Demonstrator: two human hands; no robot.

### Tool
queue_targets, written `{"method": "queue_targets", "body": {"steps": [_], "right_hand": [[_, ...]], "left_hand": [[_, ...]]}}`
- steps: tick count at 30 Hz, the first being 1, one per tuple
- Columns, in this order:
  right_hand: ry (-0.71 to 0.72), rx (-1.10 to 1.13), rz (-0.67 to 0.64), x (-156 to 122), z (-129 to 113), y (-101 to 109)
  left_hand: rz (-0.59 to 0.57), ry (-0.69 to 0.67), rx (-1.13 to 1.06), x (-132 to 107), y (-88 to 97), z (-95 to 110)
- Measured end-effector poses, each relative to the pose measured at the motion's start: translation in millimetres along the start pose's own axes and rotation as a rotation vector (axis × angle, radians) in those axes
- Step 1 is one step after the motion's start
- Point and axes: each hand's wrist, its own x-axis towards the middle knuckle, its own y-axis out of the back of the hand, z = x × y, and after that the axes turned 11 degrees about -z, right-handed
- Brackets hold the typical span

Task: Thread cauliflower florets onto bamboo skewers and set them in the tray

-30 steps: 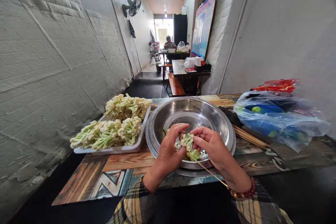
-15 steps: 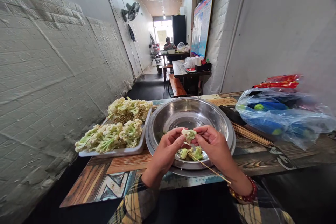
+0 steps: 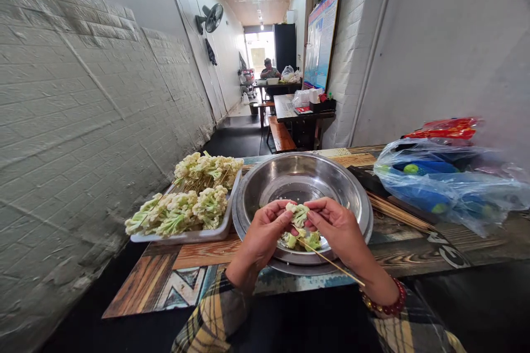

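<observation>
Between my two hands, above the near part of a large steel basin, is a small cauliflower floret. The fingertips of my left hand pinch it from one side. My right hand grips its other side with thumb and fingers. Just below lie more cauliflower pieces at the near side of the basin. A bamboo skewer slants from these pieces toward my right wrist; whether any finger touches it I cannot tell.
Left of the basin, a white tray carries skewered cauliflower. On the right lie a bundle of bamboo skewers and a clear plastic bag with blue and green things. Farther back are a bench, tables and a seated person.
The floret has turned between my fingers and shows more of its pale green stem side. My hands stay nearly in place; the whole view has shifted slightly.
</observation>
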Motion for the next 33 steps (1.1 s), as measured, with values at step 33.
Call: {"method": "queue_targets", "body": {"steps": [33], "right_hand": [[-0.228, -0.543, -0.281, 14.1, -6.3, 10.0]], "left_hand": [[0.275, -0.245, -0.202, -3.6, 3.0, -3.9]]}}
